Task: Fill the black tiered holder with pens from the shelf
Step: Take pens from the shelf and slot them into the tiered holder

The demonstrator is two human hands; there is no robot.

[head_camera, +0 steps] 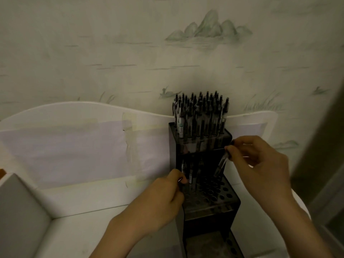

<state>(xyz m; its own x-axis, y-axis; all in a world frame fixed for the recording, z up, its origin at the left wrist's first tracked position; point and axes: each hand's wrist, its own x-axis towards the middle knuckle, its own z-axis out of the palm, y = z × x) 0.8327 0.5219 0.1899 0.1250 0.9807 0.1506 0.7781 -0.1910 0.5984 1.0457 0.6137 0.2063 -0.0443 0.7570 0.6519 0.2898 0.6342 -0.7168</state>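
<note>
A white shelf with a curved back panel stands against a wall papered with pale mountains, and everything else is placed here by the black tiered holder that stands at the shelf's right end. The holder's top tier, farthest from the person, is packed with upright pens whose caps rise above the back panel. The middle tier, just below and in front of that one, has only a few pens standing in its back-left holes, with most of its holes still open; the lowest tier, nearest the camera, looks unfilled as far as the dim frame shows. At the holder's upper right, the right hand pinches the top end of a single pen between curled fingertips. That pen's long axis slopes down and to the left, its lower tip hanging just over the back-right holes of the middle tier, not yet seated. At the holder's left edge, the left hand has its fingers curled at the base of the standing pens, seemingly pinching a pen there, though the dark hides the contact. The right hand is plainly the one to finish this insertion: the pen likely needs tipping closer to upright so its tip lines up with an open hole directly beneath before being lowered.
</note>
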